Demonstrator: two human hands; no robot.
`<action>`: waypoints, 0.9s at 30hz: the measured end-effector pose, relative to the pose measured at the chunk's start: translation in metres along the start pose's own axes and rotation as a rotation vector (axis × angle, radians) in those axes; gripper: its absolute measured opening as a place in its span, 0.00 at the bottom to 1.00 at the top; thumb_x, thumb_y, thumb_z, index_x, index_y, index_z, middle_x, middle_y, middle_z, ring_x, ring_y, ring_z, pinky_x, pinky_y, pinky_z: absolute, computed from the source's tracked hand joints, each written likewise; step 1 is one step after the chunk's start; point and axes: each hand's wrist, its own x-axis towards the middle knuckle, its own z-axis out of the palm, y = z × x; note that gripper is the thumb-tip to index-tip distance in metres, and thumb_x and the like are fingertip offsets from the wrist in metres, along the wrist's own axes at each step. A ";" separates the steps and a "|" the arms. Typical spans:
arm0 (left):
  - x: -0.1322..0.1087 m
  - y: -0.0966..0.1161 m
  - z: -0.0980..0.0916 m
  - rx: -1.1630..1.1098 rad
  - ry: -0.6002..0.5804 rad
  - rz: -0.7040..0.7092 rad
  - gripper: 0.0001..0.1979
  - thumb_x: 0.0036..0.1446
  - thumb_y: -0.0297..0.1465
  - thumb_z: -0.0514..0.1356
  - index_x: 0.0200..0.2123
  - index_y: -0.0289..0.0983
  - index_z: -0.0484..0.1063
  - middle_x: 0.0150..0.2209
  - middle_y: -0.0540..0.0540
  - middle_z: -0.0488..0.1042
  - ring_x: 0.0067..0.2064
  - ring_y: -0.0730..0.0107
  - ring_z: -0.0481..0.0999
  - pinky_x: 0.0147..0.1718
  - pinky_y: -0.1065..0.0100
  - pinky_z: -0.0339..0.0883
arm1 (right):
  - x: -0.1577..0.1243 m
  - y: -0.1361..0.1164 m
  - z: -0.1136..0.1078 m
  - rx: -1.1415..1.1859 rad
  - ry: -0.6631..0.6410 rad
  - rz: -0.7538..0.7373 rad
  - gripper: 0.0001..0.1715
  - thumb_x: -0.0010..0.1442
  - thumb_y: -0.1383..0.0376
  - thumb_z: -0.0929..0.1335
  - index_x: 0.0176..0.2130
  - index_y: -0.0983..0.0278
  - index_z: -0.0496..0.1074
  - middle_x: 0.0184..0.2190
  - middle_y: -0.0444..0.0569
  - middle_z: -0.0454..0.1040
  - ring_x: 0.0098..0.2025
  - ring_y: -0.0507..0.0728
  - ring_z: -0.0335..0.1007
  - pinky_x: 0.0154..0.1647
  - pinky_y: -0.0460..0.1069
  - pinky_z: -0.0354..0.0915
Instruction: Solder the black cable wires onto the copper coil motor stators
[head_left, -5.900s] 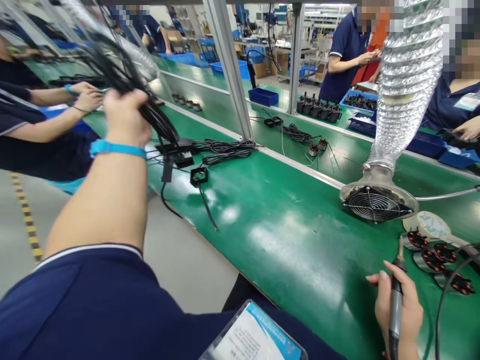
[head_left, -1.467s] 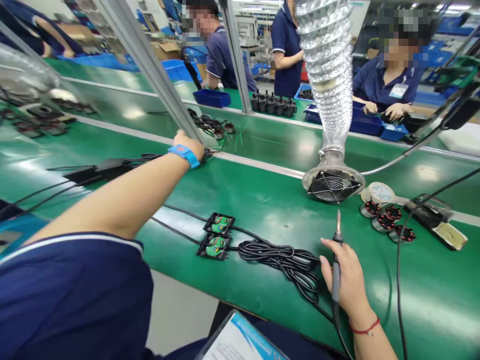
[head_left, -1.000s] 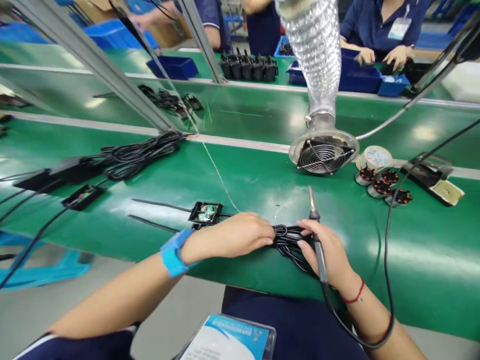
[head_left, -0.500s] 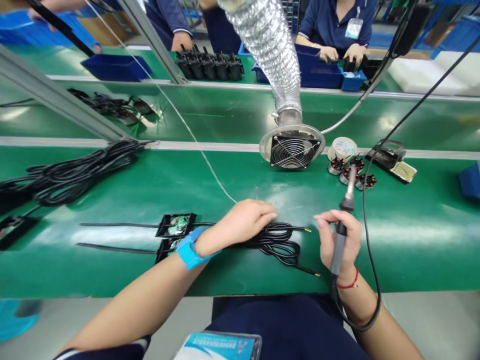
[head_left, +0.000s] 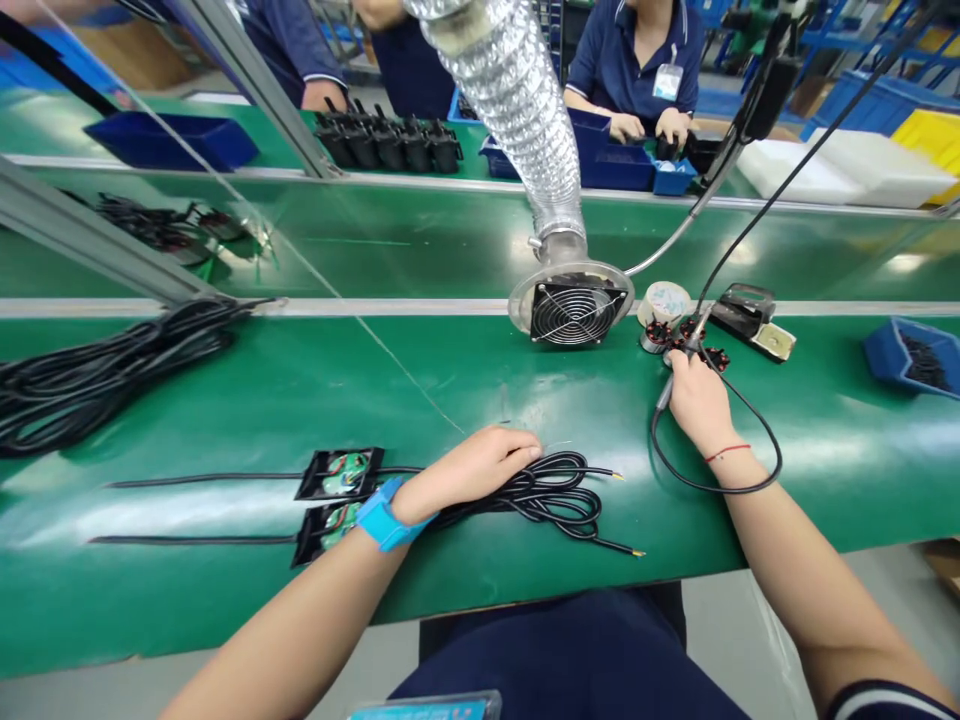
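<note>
In the head view, the left hand point(head_left: 487, 465) lies at the centre of the frame over a coil of black cable point(head_left: 562, 490), with a blue wristband point(head_left: 384, 515) at its wrist. Its fingers are curled downward, and I cannot tell whether they pinch anything. A thin pale wire point(head_left: 397, 362) runs from the upper left down to just beside this hand. Left of the hand, two open black boxes point(head_left: 339, 474) with green boards inside lie one below the other on the green desk point(head_left: 247, 400); a black lead extends from each toward the left. The coil's two stripped cable ends point right. At centre right, the right hand point(head_left: 697, 395) has its fingers closed around a soldering iron point(head_left: 664, 392), whose metal end slants up among a cluster of small round coils point(head_left: 656, 337). The iron's cord loops below that hand. A roll of tape point(head_left: 666, 297) sits just behind the coils, and an iron stand point(head_left: 742, 310) with a pale sponge is to their right. A fan point(head_left: 574, 315) on a silver duct point(head_left: 517, 110) hangs at upper centre. A larger cable bundle point(head_left: 112, 380) lies at the left edge, and a blue bin point(head_left: 892, 360) stands at the right edge.
</note>
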 end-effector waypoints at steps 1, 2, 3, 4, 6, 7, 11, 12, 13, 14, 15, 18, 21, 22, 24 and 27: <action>0.000 -0.001 -0.001 -0.017 -0.002 -0.006 0.21 0.69 0.39 0.46 0.35 0.35 0.74 0.33 0.48 0.76 0.35 0.69 0.71 0.38 0.69 0.60 | 0.001 0.000 0.003 -0.008 0.005 0.003 0.24 0.64 0.75 0.56 0.55 0.70 0.69 0.38 0.61 0.74 0.33 0.62 0.70 0.31 0.52 0.58; -0.001 -0.002 -0.001 -0.029 -0.003 -0.011 0.21 0.69 0.39 0.46 0.35 0.35 0.74 0.34 0.47 0.77 0.35 0.69 0.72 0.38 0.69 0.60 | 0.001 0.000 0.006 -0.013 0.014 0.008 0.24 0.65 0.74 0.56 0.55 0.70 0.69 0.38 0.61 0.74 0.34 0.63 0.70 0.32 0.53 0.58; 0.000 -0.003 -0.001 -0.035 -0.001 -0.015 0.21 0.69 0.40 0.46 0.35 0.35 0.74 0.34 0.47 0.77 0.36 0.68 0.72 0.38 0.69 0.60 | 0.001 0.001 0.007 -0.016 0.027 0.016 0.23 0.65 0.74 0.56 0.55 0.70 0.69 0.37 0.61 0.74 0.34 0.63 0.70 0.33 0.53 0.58; 0.000 -0.004 -0.001 -0.039 0.000 -0.015 0.21 0.69 0.40 0.46 0.36 0.35 0.74 0.34 0.47 0.77 0.36 0.68 0.72 0.38 0.69 0.60 | -0.001 0.001 0.008 -0.017 0.043 0.022 0.23 0.66 0.74 0.56 0.55 0.71 0.69 0.37 0.61 0.74 0.35 0.64 0.70 0.33 0.53 0.59; 0.001 -0.006 -0.001 -0.040 0.007 -0.008 0.21 0.68 0.40 0.46 0.36 0.36 0.75 0.35 0.47 0.78 0.36 0.67 0.73 0.39 0.69 0.61 | -0.006 0.001 0.007 -0.015 0.081 0.029 0.21 0.67 0.73 0.56 0.54 0.70 0.68 0.37 0.61 0.74 0.37 0.65 0.71 0.35 0.54 0.60; 0.001 -0.007 0.000 -0.040 0.013 -0.001 0.21 0.68 0.39 0.46 0.36 0.36 0.75 0.35 0.46 0.78 0.37 0.67 0.73 0.39 0.69 0.61 | -0.010 0.000 0.004 -0.016 0.097 0.027 0.20 0.67 0.72 0.57 0.55 0.69 0.68 0.40 0.61 0.75 0.39 0.65 0.72 0.37 0.54 0.61; 0.002 -0.009 0.001 -0.046 0.045 0.027 0.20 0.68 0.39 0.47 0.36 0.37 0.76 0.35 0.47 0.79 0.37 0.67 0.75 0.38 0.69 0.62 | -0.035 -0.010 -0.022 0.122 0.311 -0.015 0.16 0.67 0.68 0.62 0.54 0.65 0.64 0.55 0.63 0.73 0.50 0.65 0.73 0.45 0.57 0.66; 0.002 -0.009 0.001 -0.049 0.052 0.028 0.20 0.68 0.39 0.47 0.36 0.37 0.76 0.35 0.47 0.79 0.36 0.67 0.75 0.38 0.70 0.62 | -0.043 -0.014 -0.030 0.199 0.391 -0.022 0.15 0.67 0.67 0.64 0.53 0.64 0.63 0.56 0.62 0.73 0.51 0.64 0.74 0.46 0.57 0.67; 0.003 -0.010 0.002 -0.052 0.055 0.028 0.20 0.68 0.39 0.48 0.36 0.37 0.76 0.35 0.47 0.79 0.36 0.67 0.75 0.37 0.70 0.63 | -0.052 -0.017 -0.038 0.271 0.458 -0.020 0.15 0.66 0.67 0.65 0.53 0.63 0.63 0.56 0.61 0.74 0.51 0.64 0.75 0.48 0.59 0.67; 0.003 -0.011 0.002 -0.053 0.057 0.027 0.20 0.68 0.39 0.48 0.36 0.37 0.77 0.35 0.47 0.79 0.36 0.67 0.76 0.37 0.70 0.63 | -0.061 -0.020 -0.045 0.332 0.514 -0.003 0.16 0.65 0.67 0.66 0.53 0.62 0.63 0.56 0.61 0.74 0.53 0.65 0.74 0.51 0.61 0.67; 0.003 -0.012 0.002 -0.053 0.057 0.027 0.20 0.68 0.40 0.48 0.36 0.37 0.77 0.35 0.47 0.80 0.36 0.67 0.76 0.37 0.70 0.63 | -0.069 -0.021 -0.051 0.381 0.559 0.036 0.18 0.65 0.67 0.67 0.54 0.62 0.62 0.56 0.60 0.74 0.55 0.66 0.74 0.54 0.63 0.67; 0.003 -0.014 0.003 -0.044 0.043 0.022 0.22 0.68 0.40 0.47 0.37 0.37 0.77 0.36 0.46 0.81 0.37 0.66 0.77 0.38 0.70 0.64 | -0.090 -0.009 -0.056 0.467 0.670 0.227 0.26 0.63 0.67 0.68 0.58 0.62 0.60 0.58 0.62 0.70 0.55 0.65 0.74 0.56 0.66 0.68; 0.003 -0.015 0.002 -0.038 0.034 0.005 0.21 0.68 0.39 0.47 0.44 0.38 0.78 0.45 0.45 0.81 0.45 0.64 0.78 0.44 0.68 0.65 | -0.099 0.026 -0.045 0.432 0.727 0.323 0.28 0.61 0.68 0.68 0.59 0.63 0.59 0.57 0.63 0.68 0.50 0.64 0.77 0.53 0.65 0.71; 0.003 -0.015 0.002 -0.034 0.040 -0.003 0.21 0.68 0.39 0.47 0.46 0.38 0.77 0.48 0.45 0.81 0.48 0.63 0.78 0.47 0.68 0.64 | -0.099 0.041 -0.039 0.384 0.730 0.294 0.27 0.61 0.69 0.67 0.58 0.63 0.59 0.56 0.63 0.70 0.50 0.65 0.77 0.52 0.65 0.72; 0.003 -0.014 0.001 -0.021 0.042 -0.023 0.20 0.67 0.37 0.47 0.49 0.38 0.76 0.52 0.46 0.79 0.51 0.62 0.77 0.50 0.68 0.63 | -0.092 0.069 -0.025 0.314 0.667 0.150 0.24 0.62 0.70 0.65 0.57 0.64 0.59 0.54 0.64 0.72 0.52 0.66 0.76 0.50 0.64 0.73; 0.003 -0.011 0.000 -0.002 0.025 -0.044 0.20 0.67 0.38 0.46 0.44 0.38 0.76 0.46 0.46 0.80 0.46 0.63 0.77 0.45 0.68 0.63 | -0.069 0.097 -0.005 0.263 0.412 -0.046 0.15 0.62 0.68 0.66 0.49 0.63 0.65 0.57 0.65 0.72 0.52 0.66 0.75 0.49 0.62 0.72</action>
